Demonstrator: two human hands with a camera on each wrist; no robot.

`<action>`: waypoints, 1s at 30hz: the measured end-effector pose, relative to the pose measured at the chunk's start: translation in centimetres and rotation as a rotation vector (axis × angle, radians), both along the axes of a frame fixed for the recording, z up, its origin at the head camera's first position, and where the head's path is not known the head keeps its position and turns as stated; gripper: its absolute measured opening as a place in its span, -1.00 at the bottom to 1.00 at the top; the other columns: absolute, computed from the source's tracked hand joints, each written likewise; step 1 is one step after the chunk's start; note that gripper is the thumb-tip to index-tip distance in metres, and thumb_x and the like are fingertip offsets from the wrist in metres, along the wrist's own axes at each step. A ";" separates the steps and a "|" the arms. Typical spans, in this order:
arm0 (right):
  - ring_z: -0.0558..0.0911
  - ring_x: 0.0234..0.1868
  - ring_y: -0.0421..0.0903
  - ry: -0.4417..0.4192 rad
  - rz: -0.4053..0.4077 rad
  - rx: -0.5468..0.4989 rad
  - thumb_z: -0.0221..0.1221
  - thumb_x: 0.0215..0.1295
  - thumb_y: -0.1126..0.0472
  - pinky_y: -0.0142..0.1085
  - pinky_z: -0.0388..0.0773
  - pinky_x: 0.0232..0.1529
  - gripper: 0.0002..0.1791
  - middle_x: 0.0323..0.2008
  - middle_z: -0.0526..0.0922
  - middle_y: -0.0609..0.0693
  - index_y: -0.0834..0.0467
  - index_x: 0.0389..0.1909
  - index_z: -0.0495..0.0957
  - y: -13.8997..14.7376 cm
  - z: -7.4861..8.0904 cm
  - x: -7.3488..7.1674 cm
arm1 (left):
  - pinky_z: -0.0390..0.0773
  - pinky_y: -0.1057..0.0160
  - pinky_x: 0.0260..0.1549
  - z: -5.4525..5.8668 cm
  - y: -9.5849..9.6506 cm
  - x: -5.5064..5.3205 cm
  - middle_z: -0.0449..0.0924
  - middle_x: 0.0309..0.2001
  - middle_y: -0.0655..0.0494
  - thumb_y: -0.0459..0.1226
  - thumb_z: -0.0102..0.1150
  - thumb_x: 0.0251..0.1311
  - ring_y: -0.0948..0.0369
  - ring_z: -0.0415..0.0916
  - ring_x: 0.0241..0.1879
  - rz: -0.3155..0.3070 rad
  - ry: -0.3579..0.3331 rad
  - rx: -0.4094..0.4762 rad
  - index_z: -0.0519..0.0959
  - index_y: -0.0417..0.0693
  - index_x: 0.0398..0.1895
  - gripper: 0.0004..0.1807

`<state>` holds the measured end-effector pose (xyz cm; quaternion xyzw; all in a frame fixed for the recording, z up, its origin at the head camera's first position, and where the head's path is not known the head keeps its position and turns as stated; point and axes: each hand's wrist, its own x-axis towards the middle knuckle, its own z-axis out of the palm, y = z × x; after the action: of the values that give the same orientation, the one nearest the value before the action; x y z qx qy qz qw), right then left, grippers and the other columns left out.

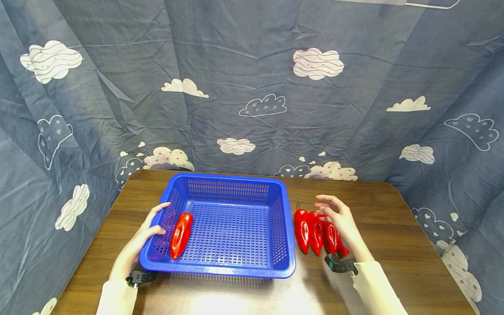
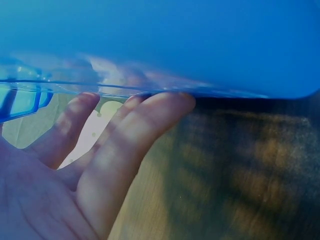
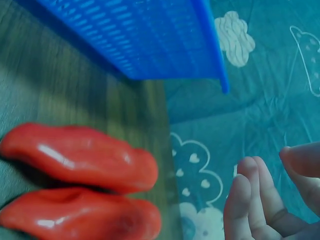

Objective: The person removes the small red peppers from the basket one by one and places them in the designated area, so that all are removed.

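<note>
A blue plastic basket with perforated walls stands on the table, and one red pepper lies inside near its left wall. My left hand grips the basket's left rim, thumb over the edge; in the left wrist view its fingers reach the basket's underside. To the right of the basket several red peppers lie side by side. Above the rightmost ones hovers my right hand, fingers loosely bent and holding nothing. The right wrist view shows two peppers apart from that hand, which partly hides others in the head view.
The brown wooden table extends to the right of the peppers. A dark grey-blue curtain with white clouds hangs behind the table and along both sides. Both wrists wear a black camera strap.
</note>
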<state>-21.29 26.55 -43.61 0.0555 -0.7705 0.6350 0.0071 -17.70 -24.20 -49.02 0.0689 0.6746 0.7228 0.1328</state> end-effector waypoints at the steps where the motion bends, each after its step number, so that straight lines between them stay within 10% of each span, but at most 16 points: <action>1: 0.57 -0.33 -0.22 -0.002 0.008 0.005 -0.09 0.26 0.43 -0.28 0.51 -0.27 -0.66 -0.25 0.56 -0.06 0.39 0.06 0.32 -0.2 0.1 0.0 | 0.36 0.01 -0.16 0.0 0.0 0.0 -0.08 0.24 -0.19 -0.46 -0.24 0.01 -0.11 0.09 0.09 -0.001 0.001 0.002 -0.05 0.18 0.35 -0.23; 30: 0.58 -0.24 0.07 0.036 0.210 0.038 -0.07 0.25 0.39 -0.16 0.51 -0.24 -0.67 -0.13 0.51 0.32 0.42 0.02 0.35 -5.0 2.8 -1.2 | 0.34 0.01 -0.16 0.0 0.0 0.1 -0.07 0.22 -0.19 -0.47 -0.25 0.01 -0.10 0.12 0.07 -0.007 0.016 -0.003 -0.06 0.17 0.35 -0.23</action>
<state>-22.44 21.55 -40.80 0.1473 -0.7720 0.6166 -0.0465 -17.60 -24.15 -49.01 0.0770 0.6766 0.7207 0.1299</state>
